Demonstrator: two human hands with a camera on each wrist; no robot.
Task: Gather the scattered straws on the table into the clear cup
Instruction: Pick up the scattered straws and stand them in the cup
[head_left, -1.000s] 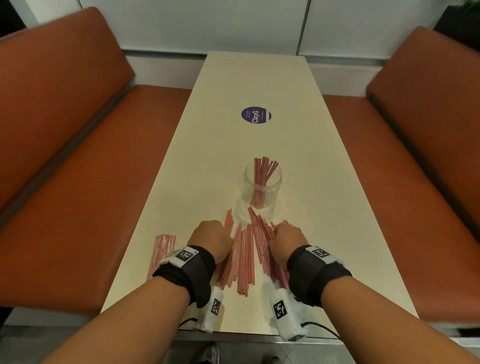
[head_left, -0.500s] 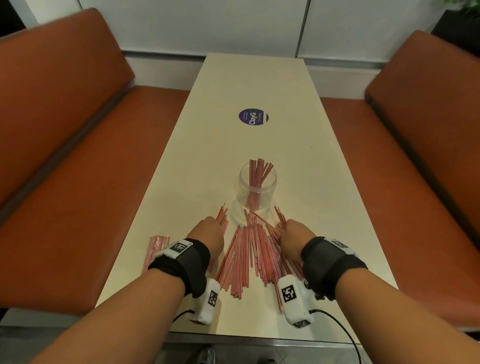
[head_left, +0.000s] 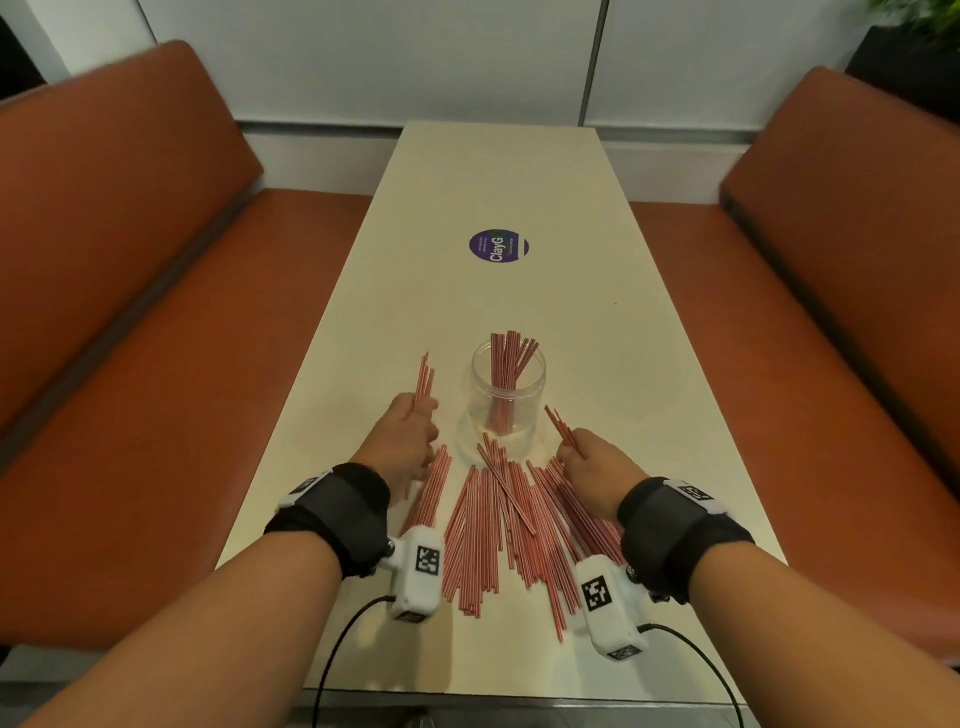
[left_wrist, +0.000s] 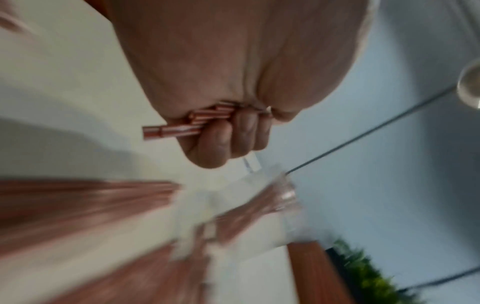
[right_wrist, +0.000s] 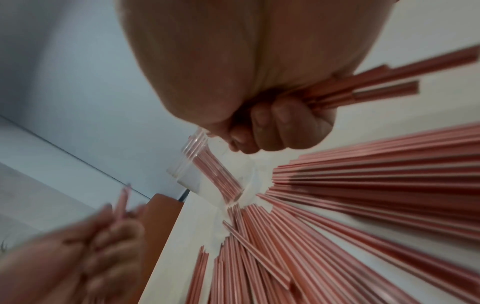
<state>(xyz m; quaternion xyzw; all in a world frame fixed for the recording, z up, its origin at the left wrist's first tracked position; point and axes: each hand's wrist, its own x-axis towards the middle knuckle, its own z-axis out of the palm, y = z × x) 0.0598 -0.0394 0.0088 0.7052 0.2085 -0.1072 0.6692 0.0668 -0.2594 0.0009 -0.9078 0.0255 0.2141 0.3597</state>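
A clear cup (head_left: 508, 395) stands upright on the cream table (head_left: 498, 187) with several red-striped straws in it. My left hand (head_left: 410, 431) is lifted just left of the cup and grips a small bunch of straws (head_left: 423, 382) that point up and away. In the left wrist view its fingers (left_wrist: 228, 133) curl round those straws (left_wrist: 182, 126). My right hand (head_left: 597, 462), just right of the cup, grips another bunch (head_left: 561, 431); its fingers (right_wrist: 280, 127) wrap the bundle (right_wrist: 363, 90). A fan of loose straws (head_left: 498, 525) lies between my wrists.
Orange bench seats (head_left: 130, 338) run along both sides of the narrow table. A purple round sticker (head_left: 497, 246) sits farther up the tabletop. Cables hang from the white wrist cameras (head_left: 418, 571) over the near table edge. The wall closes the far end.
Both hands have closed on straws from the pile and risen off the table, the left one moving forward beside the cup. The camera has tilted, so the scene sits lower.
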